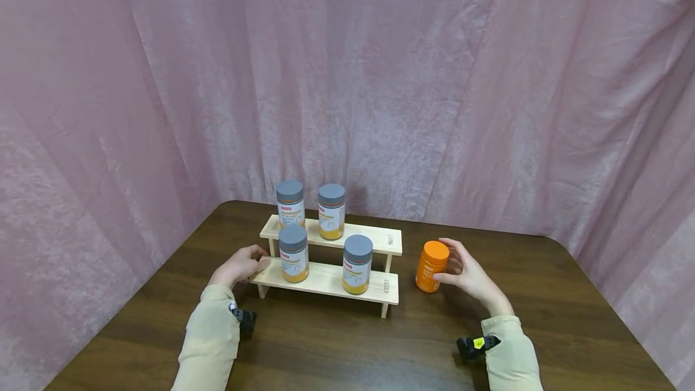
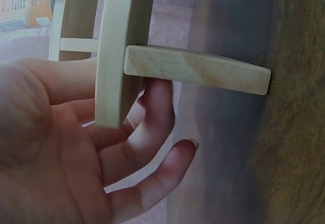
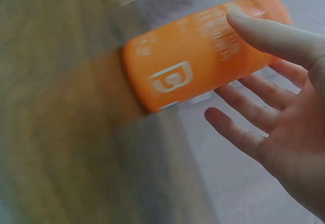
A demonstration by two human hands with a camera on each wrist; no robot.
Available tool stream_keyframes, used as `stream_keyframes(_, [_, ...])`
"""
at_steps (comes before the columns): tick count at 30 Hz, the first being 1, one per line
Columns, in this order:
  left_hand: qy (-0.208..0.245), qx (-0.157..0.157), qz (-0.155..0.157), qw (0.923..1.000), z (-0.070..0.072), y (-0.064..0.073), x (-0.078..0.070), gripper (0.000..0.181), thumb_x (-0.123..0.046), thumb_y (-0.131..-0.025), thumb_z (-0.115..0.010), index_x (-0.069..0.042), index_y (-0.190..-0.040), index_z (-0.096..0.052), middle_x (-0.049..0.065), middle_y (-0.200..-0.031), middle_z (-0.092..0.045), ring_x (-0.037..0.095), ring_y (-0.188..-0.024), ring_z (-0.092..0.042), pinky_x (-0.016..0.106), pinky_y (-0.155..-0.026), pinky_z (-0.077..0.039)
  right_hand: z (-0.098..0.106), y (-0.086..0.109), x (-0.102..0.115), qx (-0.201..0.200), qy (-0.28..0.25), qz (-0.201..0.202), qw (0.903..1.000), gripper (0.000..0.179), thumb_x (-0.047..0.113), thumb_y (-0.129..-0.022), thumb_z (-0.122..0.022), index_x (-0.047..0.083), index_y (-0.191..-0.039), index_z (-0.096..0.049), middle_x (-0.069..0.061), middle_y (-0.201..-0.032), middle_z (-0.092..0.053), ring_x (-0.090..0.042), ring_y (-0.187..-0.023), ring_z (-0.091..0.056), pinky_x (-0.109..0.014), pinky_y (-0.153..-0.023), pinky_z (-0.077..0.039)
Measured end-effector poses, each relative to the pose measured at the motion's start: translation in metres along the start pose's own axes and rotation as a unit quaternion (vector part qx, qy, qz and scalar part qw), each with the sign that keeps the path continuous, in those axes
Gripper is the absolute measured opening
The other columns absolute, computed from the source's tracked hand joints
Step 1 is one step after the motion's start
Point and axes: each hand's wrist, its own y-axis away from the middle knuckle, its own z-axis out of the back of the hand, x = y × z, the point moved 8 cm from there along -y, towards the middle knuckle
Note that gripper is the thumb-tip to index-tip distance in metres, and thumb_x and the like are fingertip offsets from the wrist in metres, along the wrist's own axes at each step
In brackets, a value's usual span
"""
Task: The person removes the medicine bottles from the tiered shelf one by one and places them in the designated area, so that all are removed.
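My left hand (image 1: 239,265) holds the left end of the lower board of a two-step wooden rack (image 1: 326,279). In the left wrist view its fingers curl beneath the board (image 2: 109,56), beside a rack leg (image 2: 198,70). At the right, my right hand (image 1: 471,277) is around an orange bottle (image 1: 429,272) with an orange lid. The thumb lies on the label side in the right wrist view, and the other fingers pass behind the bottle (image 3: 177,56), partly hidden. The bottle looks upright, its base at or close to the tabletop.
Two grey-lidded jars, one left (image 1: 291,213) and one near the middle (image 1: 331,217), stand on the upper board. Two like them, a left jar (image 1: 294,261) and a right jar (image 1: 356,273), stand on the lower one. Pink curtains (image 1: 380,77) hang behind the dark wooden table (image 1: 336,355).
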Motion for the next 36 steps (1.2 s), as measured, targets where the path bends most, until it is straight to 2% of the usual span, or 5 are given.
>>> stream_keyframes(10, [-0.014, -0.004, -0.017, 0.9997, 0.002, -0.002, -0.004, 0.032, -0.018, -0.095, -0.057, 0.004, -0.119, -0.055, 0.026, -0.114, -0.055, 0.026, -0.086, -0.055, 0.031, -0.061, -0.047, 0.014, -0.003, 0.039, -0.057, 0.098, 0.040, 0.9928, 0.072, 0.014, -0.082, -0.078, 0.006, -0.141, -0.038, -0.023, -0.133, -0.054, -0.042, -0.123, -0.053, -0.056, -0.103, -0.039])
stream_keyframes(20, [-0.005, 0.027, -0.044, 0.9987, 0.000, -0.006, -0.001, 0.038, -0.030, -0.095, -0.060, 0.002, -0.115, -0.057, 0.022, -0.111, -0.057, 0.025, -0.089, -0.055, 0.029, -0.066, -0.049, -0.007, -0.011, 0.087, -0.078, 0.162, 0.096, 0.9790, 0.060, 0.017, -0.085, -0.075, 0.010, -0.137, -0.046, -0.017, -0.132, -0.057, -0.035, -0.123, -0.053, -0.057, -0.100, -0.042])
stream_keyframes(22, [0.001, 0.025, -0.036, 0.9991, -0.001, -0.005, 0.000, 0.036, -0.027, -0.095, -0.059, 0.002, -0.116, -0.056, 0.023, -0.112, -0.057, 0.025, -0.089, -0.055, 0.030, -0.066, -0.049, -0.013, -0.013, 0.096, -0.081, 0.167, 0.106, 0.9769, 0.058, 0.018, -0.086, -0.074, 0.011, -0.137, -0.047, -0.016, -0.130, -0.058, -0.034, -0.121, -0.053, -0.057, -0.099, -0.043])
stream_keyframes(30, [-0.004, 0.008, -0.029, 0.9996, -0.004, -0.004, -0.003, 0.031, -0.018, -0.096, -0.057, 0.004, -0.118, -0.056, 0.021, -0.110, -0.058, 0.025, -0.088, -0.055, 0.029, -0.065, -0.046, -0.038, -0.033, 0.122, -0.087, 0.078, 0.097, 0.9885, 0.044, 0.021, -0.093, -0.065, 0.012, -0.134, -0.050, -0.017, -0.125, -0.062, -0.032, -0.115, -0.060, -0.053, -0.099, -0.045])
stream_keyframes(36, [-0.013, 0.001, -0.024, 0.9996, -0.001, -0.006, 0.002, 0.030, -0.018, -0.097, -0.056, 0.003, -0.117, -0.056, 0.018, -0.104, -0.058, 0.024, -0.087, -0.054, 0.029, -0.064, -0.045, -0.059, -0.055, 0.146, -0.077, 0.058, 0.075, 0.9925, 0.044, 0.027, -0.096, -0.061, 0.012, -0.136, -0.048, -0.017, -0.127, -0.061, -0.032, -0.115, -0.060, -0.050, -0.098, -0.047])
